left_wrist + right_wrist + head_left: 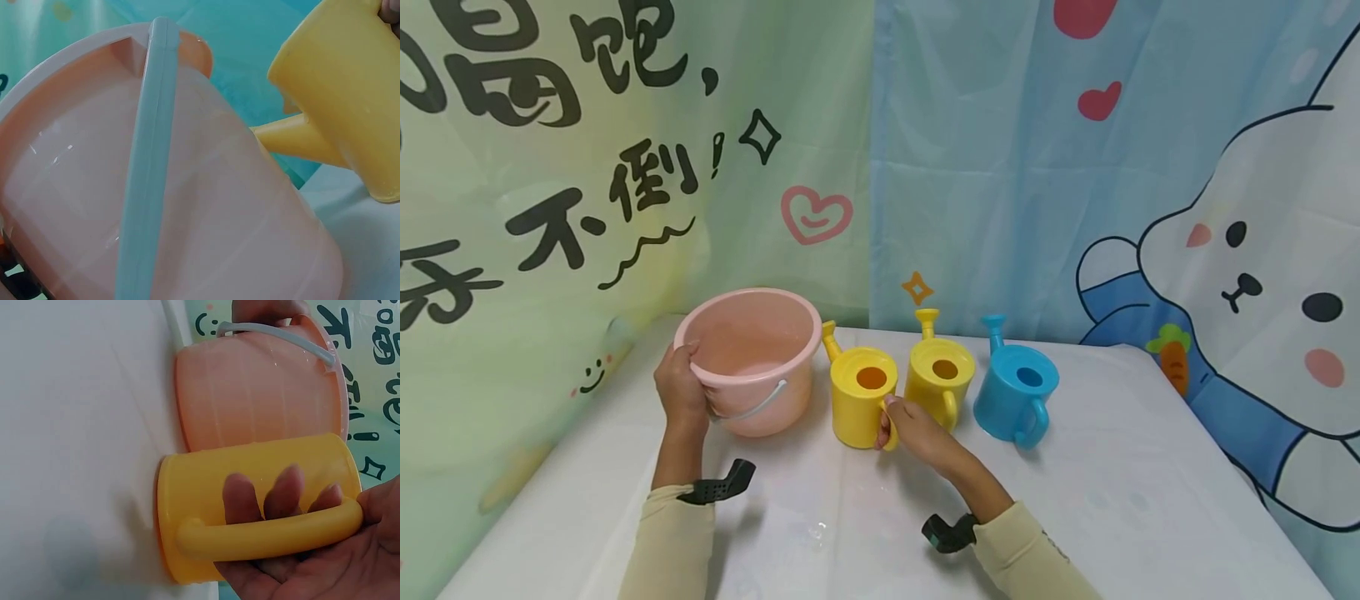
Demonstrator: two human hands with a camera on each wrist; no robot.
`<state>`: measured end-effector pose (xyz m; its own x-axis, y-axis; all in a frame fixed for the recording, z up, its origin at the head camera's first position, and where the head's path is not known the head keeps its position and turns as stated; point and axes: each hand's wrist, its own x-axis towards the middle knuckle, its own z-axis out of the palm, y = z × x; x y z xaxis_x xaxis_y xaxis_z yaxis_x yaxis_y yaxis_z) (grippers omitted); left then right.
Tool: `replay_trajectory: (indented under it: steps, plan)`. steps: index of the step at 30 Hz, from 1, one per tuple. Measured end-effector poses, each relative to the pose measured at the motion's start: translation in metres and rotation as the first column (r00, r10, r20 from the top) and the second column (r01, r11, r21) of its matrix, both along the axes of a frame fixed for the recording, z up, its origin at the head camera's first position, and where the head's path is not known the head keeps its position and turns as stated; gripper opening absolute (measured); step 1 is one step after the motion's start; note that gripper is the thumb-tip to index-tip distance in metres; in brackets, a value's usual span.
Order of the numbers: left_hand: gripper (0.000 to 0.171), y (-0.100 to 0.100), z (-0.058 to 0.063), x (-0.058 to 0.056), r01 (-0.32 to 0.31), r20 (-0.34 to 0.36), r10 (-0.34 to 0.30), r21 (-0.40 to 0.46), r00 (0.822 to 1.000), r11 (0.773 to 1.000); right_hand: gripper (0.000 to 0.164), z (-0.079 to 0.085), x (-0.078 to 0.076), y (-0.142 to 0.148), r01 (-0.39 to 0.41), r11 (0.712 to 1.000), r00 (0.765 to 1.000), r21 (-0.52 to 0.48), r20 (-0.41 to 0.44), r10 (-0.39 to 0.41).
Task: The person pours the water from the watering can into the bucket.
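1. Right hand (921,432) has fingers hooked through the handle (269,539) of the leftmost yellow watering can (853,417); left hand (683,387) grips the pink bucket (790,408) by its rim.
2. From right grip: bucket left, past the held can; second yellow watering can (925,387) just beyond, blue watering can (1003,404) right.
3. Risks, my read: leftward pull could jam spout against bucket; rightward swing could knock its neighbour; uneven rim pressure could tip bucket.
4. Count: 3 cans (2 yellow, 1 blue), 1 bucket, 2 hands.

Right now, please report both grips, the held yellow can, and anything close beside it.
Left grip holds pink bucket. Right grip holds yellow can by handle; can upright. Bucket close on one side, second yellow can on the other.
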<state>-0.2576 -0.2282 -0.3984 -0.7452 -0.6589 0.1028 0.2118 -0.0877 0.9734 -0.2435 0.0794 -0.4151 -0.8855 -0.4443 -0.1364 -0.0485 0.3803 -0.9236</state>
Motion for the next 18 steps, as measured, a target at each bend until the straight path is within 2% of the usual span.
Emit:
replay_trajectory:
  steps: [9, 18]
  plan:
    - [0.036, 0.0005, 0.0016, 0.002, 0.003, 0.011, -0.003, -0.001, 1.0, 1.0, 0.044, -0.0008, -0.0002, 0.0023, -0.005, 1.0, 1.0, -0.02, 0.006, 0.005]
    - [0.036, -0.0007, -0.0017, 0.0003, 0.009, -0.001, -0.009, -0.002, 1.0, 1.0, 0.044, 0.001, 0.0022, 0.0037, -0.003, 1.0, 1.0, -0.023, 0.015, 0.004]
